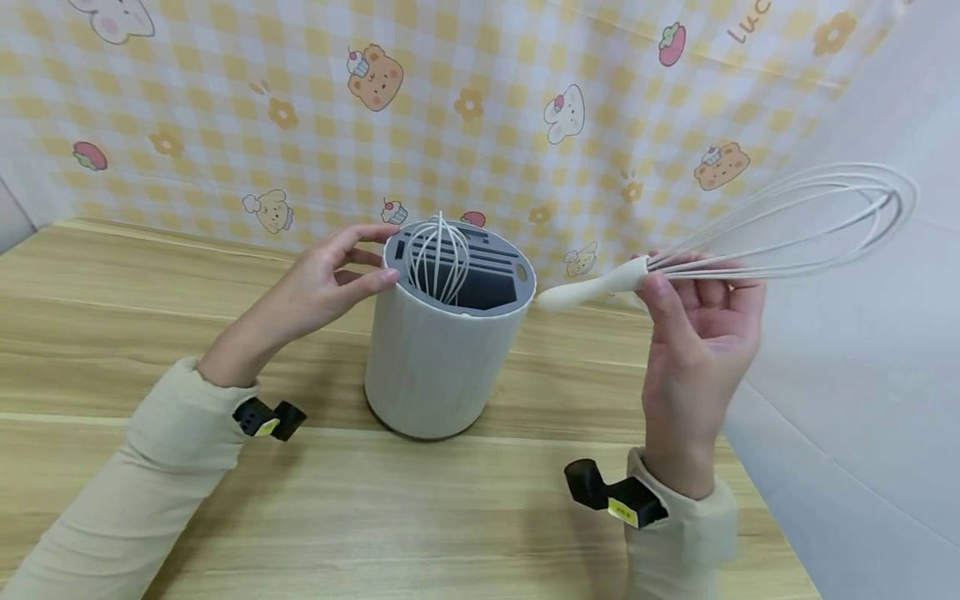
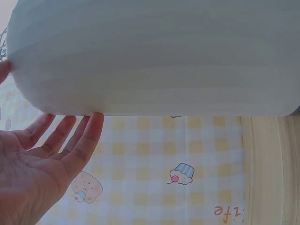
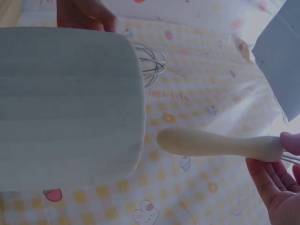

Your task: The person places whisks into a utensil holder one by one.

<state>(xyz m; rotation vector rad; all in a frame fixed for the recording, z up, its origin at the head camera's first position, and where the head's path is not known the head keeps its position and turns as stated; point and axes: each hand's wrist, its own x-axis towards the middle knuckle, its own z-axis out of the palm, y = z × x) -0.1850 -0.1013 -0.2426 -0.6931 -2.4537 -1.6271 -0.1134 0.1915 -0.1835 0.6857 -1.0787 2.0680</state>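
Observation:
A whitish, rounded utensil holder with a grey slotted top stands upright on the table. A smaller whisk sits in its large opening, wire loops up. My left hand holds the holder's left side near the rim, thumb at the front and fingers round the back. To the right, my right hand pinches a larger whisk where handle meets wires. Its cream handle points left toward the holder's rim, and its wire loops reach up to the right.
The wood-grain table extends in front of the holder. Behind it hangs a yellow checked cloth with cartoon prints. A white wall borders the right side.

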